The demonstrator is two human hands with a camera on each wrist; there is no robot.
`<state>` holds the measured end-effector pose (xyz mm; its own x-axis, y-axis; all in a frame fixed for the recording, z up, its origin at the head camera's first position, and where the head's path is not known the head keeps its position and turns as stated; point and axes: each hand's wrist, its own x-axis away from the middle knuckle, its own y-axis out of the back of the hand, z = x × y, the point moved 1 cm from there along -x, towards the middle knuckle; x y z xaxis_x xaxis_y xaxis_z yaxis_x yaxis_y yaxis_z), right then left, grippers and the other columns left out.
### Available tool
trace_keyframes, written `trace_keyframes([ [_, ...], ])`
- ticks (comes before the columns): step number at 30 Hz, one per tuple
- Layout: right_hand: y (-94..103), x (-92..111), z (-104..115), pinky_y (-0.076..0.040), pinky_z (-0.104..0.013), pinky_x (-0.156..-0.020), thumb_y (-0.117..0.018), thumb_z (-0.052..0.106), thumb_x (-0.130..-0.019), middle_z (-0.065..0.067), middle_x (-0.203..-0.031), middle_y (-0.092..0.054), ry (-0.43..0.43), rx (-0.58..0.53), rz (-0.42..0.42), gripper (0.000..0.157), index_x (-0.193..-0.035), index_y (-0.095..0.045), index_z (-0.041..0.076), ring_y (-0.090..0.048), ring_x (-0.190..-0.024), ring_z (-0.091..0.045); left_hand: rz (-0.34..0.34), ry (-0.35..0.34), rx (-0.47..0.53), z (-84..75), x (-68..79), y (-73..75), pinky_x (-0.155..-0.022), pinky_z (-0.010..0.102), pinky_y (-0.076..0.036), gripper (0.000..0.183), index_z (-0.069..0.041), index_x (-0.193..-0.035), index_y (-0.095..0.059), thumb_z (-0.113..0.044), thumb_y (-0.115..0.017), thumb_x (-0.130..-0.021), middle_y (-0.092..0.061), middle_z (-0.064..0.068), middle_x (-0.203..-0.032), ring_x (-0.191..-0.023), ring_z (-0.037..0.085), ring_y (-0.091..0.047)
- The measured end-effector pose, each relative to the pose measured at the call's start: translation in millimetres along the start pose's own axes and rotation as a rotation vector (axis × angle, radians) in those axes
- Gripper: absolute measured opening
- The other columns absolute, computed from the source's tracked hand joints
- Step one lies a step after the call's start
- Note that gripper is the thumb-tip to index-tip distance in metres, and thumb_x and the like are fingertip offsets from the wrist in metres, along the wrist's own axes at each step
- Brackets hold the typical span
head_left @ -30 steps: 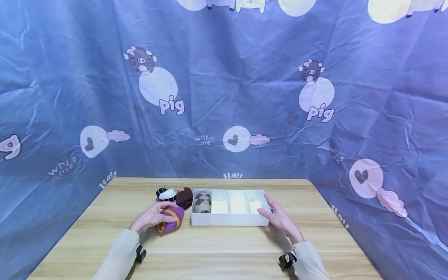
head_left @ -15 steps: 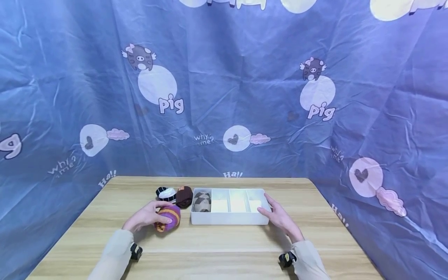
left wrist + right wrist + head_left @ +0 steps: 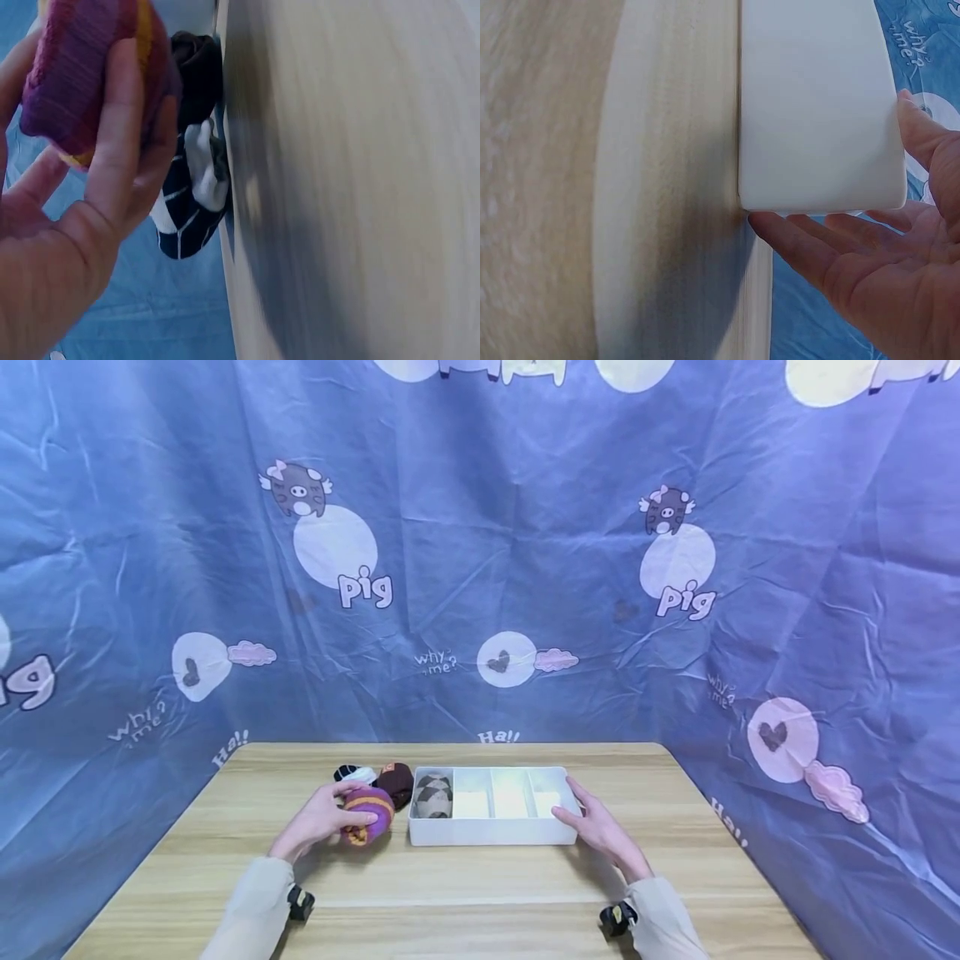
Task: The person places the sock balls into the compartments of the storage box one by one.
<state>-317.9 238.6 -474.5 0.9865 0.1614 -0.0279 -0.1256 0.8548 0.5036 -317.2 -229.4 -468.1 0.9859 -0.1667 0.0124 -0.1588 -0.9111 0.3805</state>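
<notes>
My left hand (image 3: 321,816) grips a rolled pair of socks (image 3: 372,814), purple with orange stripes, fingers and thumb on either side. In the left wrist view the roll stands off from the tabletop. Close behind it are a dark brown sock roll (image 3: 396,782) and a black-and-white sock roll (image 3: 191,187), partly hidden in the head view. My right hand (image 3: 597,822) holds the right end of a white divided box (image 3: 491,832), thumb over the rim at the corner and fingers along the end wall. In the box's leftmost compartment sits a grey-and-beige patterned sock roll (image 3: 433,797).
The other compartments show only their white floors and dividers (image 3: 491,793). Box and socks stand toward the back of a wooden table (image 3: 465,885). A blue printed curtain (image 3: 457,568) hangs behind the table and along its sides.
The left hand first drew slightly left, then moved back right and a little away from me with the striped socks, which have turned somewhat. The right hand and box have stayed put.
</notes>
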Motion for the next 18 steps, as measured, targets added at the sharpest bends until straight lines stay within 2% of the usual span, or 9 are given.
trace_keyframes([
  [2, 0.5, 0.3, -0.5, -0.015, -0.053, -0.119, -0.062, 0.029, -0.096, -0.025, -0.16, -0.014, -0.006, 0.006, -0.006, 0.081, -0.155, -0.015, 0.0, -0.015, -0.146, -0.043, -0.031, -0.019, -0.011, -1.9, -1.8, -3.0, -0.068, 0.032, -0.058, 0.072, -0.005, -0.136, -0.054, -0.022, -0.086, -0.074, -0.064, 0.021, -0.113, -0.085, 0.021, -0.065],
  [4, 0.7, 0.3, -0.9, -0.014, -0.053, -0.12, -0.063, 0.031, -0.095, -0.025, -0.16, -0.015, -0.004, 0.015, -0.007, 0.082, -0.155, -0.015, 0.0, -0.014, -0.147, -0.042, -0.062, -0.055, -0.034, -3.5, -3.6, -6.5, -0.08, 0.032, -0.057, 0.071, -0.005, -0.134, -0.056, -0.022, -0.087, -0.073, -0.063, 0.022, -0.119, -0.097, 0.024, -0.064],
  [7, 0.3, 0.6, -1.1, -0.014, -0.053, -0.12, -0.064, 0.031, -0.095, -0.024, -0.16, -0.015, -0.007, 0.014, -0.006, 0.082, -0.155, -0.016, 0.001, -0.015, -0.147, -0.042, -0.096, -0.087, -0.053, -4.7, -5.4, -11.1, -0.085, 0.035, -0.056, 0.073, -0.006, -0.135, -0.057, -0.022, -0.088, -0.071, -0.058, 0.024, -0.129, -0.104, 0.029, -0.061],
  [12, 0.3, 1.5, -1.0, -0.018, -0.054, -0.118, -0.062, 0.028, -0.096, -0.027, -0.16, -0.014, 0.005, 0.006, 0.007, 0.081, -0.155, -0.015, -0.002, -0.017, -0.145, -0.045, -0.106, -0.105, -0.026, -6.9, -8.4, -17.9, -0.085, 0.033, -0.056, 0.073, -0.008, -0.135, -0.056, -0.022, -0.088, -0.071, -0.059, 0.022, -0.126, -0.104, 0.027, -0.063],
  [18, 2.5, 1.0, 0.2, -0.014, -0.052, -0.12, -0.062, 0.03, -0.096, -0.025, -0.161, -0.013, 0.001, 0.016, 0.006, 0.082, -0.155, -0.014, 0.0, -0.014, -0.147, -0.042, -0.107, -0.158, 0.077, -12.6, -11.5, -24.1, -0.081, 0.028, -0.057, 0.069, -0.006, -0.134, -0.056, -0.019, -0.086, -0.073, -0.064, 0.021, -0.12, -0.101, 0.023, -0.067],
])
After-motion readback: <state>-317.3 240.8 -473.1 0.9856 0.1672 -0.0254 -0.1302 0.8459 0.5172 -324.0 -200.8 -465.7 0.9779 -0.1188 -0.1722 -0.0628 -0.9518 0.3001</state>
